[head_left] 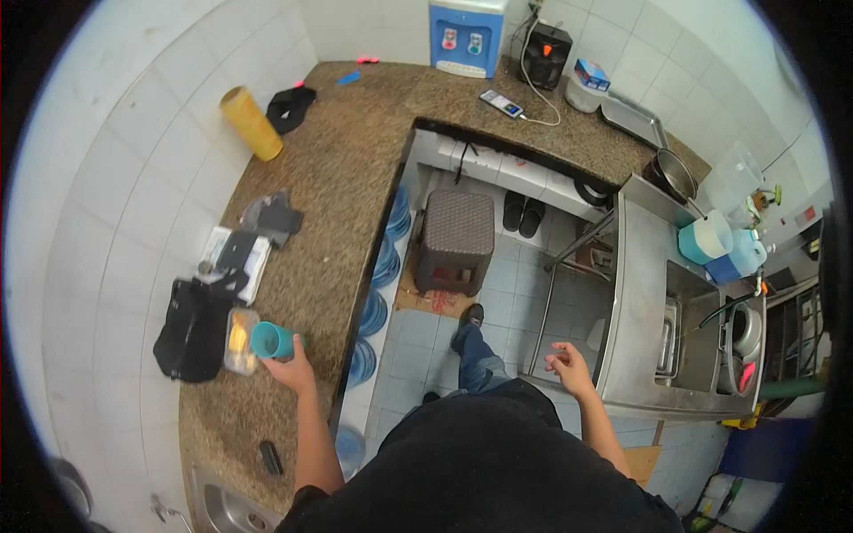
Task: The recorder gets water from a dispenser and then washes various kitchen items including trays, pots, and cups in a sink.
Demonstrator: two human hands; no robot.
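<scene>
My left hand [292, 369] is wrapped round a teal cup [270, 340], tipped so that its mouth faces up and left, over the granite counter [346, 160]. Just beside the cup lies a clear plastic container [239, 341] with yellow food in it. A black bag [191, 330] rests left of that container. My right hand [569, 365] hangs in the air near the steel sink unit, fingers loosely curled and apart, with nothing in it.
A brown stool [457, 233] stands on the tiled floor ahead. At the right, a steel sink unit [635, 302] holds pots and bottles. Large blue water bottles [373, 313] sit beneath the left counter. A yellow roll [251, 123], a phone [502, 104] and a water dispenser [466, 40] are on the far counter.
</scene>
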